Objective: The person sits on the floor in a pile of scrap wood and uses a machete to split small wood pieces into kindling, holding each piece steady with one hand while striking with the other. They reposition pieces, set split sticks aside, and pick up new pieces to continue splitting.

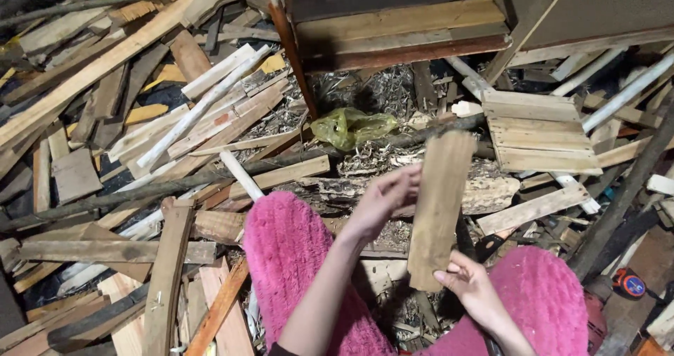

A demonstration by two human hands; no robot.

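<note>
A flat, weathered wooden board (439,208) stands upright between my hands, in front of my pink fuzzy trouser legs (288,258). My right hand (472,289) grips its lower end from below. My left hand (382,200) touches its left edge halfway up, fingers curled against the wood. Both arms reach in from the bottom of the view.
Heaps of scrap planks and sticks (140,117) cover the ground all around. A crumpled yellow-green plastic bag (351,126) lies among wood shavings ahead. A small slatted panel (540,131) rests at right, stacked boards (400,33) behind. An orange tape measure (630,284) sits at lower right.
</note>
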